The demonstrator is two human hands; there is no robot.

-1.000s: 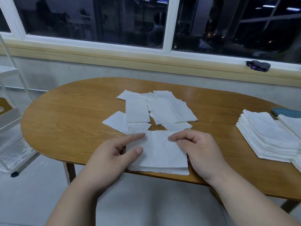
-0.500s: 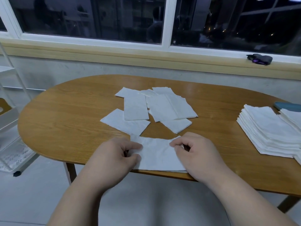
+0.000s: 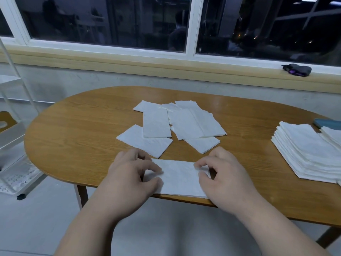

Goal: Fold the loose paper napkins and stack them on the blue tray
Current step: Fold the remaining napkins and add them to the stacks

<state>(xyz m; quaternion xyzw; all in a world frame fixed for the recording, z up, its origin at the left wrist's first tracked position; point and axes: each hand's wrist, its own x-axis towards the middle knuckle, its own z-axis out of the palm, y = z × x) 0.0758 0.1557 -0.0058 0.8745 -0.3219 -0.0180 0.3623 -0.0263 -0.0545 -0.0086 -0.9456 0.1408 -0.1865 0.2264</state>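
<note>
A white paper napkin lies folded in half at the table's near edge. My left hand pinches its left end between thumb and fingers. My right hand pinches its right end, where a corner lifts slightly. Several loose napkins lie overlapping in the middle of the wooden table. A tall stack of folded napkins sits at the right, covering most of the blue tray, of which only a far corner shows.
A white wheeled shelf rack stands left of the table. A dark small object rests on the window sill at the far right. Bare wood shows on the table's left part and between the napkins and the stack.
The napkin's far half has been folded toward me, making it a narrow strip. Both hands drew back with it and now pinch its ends.
</note>
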